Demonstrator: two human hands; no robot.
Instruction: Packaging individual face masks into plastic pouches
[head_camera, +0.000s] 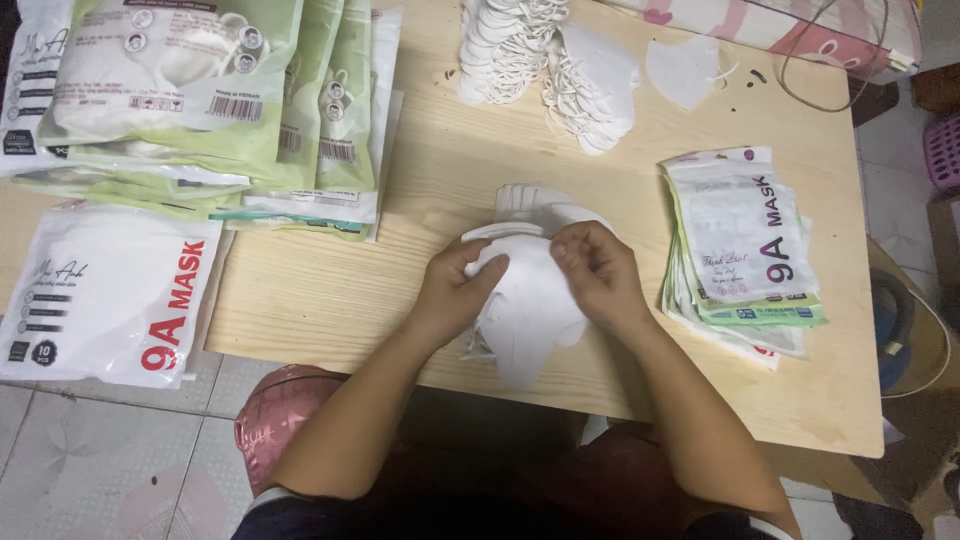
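Both hands pinched a small stack of white face masks (525, 300) at the near edge of a wooden table (420, 300), the left hand (462, 285) gripping its left side, the right hand (592, 268) closed on its top edge. Flat, empty pouches (745, 245) lay piled just right of the hands. Filled green-and-white mask packs (200, 90) stood stacked at far left, cut off by the frame. Loose masks (545, 70) lay heaped beyond; their count was unclear.
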